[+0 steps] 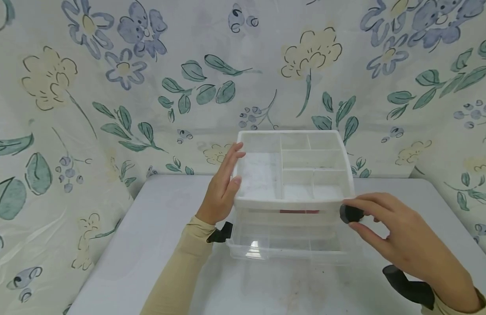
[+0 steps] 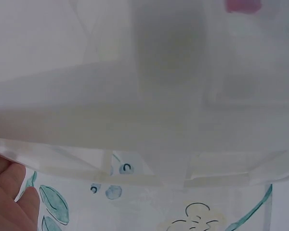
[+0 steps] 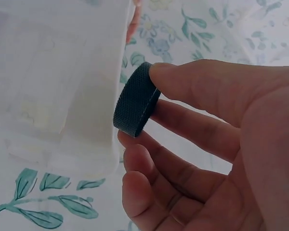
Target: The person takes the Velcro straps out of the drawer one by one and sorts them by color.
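Note:
A white plastic drawer organizer [image 1: 294, 203] stands on the table, its top divided into several compartments. The clear drawer [image 1: 286, 250] below juts out toward me. Against the organizer's left side rests my left hand [image 1: 222, 188], fingers extended along the wall; the left wrist view shows part of this hand [image 2: 12, 195] at the lower left. Between thumb and fingers, my right hand [image 1: 400, 234] pinches a small dark roll of woven strap [image 3: 136, 101], at the organizer's front right corner. I cannot tell whether the roll touches the organizer.
Something red [image 1: 299, 211] shows in the gap under the organizer's top tray. Around the white table [image 1: 148, 223] hangs a floral cloth [image 1: 211, 39] at the back and both sides. Small dark specks lie on the table in front of the drawer.

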The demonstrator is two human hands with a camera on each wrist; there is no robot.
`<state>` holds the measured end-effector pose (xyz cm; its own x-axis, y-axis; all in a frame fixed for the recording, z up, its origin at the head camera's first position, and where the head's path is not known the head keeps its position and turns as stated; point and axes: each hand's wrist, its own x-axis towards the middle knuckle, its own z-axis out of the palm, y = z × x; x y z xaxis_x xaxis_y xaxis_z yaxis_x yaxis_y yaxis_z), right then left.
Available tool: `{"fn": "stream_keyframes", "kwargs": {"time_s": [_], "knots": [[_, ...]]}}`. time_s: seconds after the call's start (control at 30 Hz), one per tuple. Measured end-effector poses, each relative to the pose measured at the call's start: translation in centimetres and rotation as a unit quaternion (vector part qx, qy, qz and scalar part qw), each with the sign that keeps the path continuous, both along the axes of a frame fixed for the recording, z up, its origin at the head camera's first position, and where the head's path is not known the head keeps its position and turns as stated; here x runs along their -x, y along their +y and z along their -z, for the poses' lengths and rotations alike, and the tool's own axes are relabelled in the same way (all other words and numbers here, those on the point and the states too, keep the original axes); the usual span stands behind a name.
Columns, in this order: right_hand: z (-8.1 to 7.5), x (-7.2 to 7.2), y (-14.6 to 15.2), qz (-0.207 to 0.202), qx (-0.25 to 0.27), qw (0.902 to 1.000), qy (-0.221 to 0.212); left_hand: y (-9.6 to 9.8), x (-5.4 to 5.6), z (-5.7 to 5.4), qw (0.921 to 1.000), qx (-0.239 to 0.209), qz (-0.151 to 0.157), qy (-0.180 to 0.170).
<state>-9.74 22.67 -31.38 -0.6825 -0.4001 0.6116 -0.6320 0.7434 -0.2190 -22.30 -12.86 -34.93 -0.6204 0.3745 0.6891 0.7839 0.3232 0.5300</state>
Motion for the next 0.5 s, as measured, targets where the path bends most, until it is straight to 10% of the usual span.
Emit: {"fn": "stream_keyframes", "kwargs": {"time_s": [0.5], "knots": [[1.1,0.1,0.8,0.097,0.029,0.9949,-0.001,0.1,0.0,-0.1,1.0000,0.001,-0.001,0.002]]}}
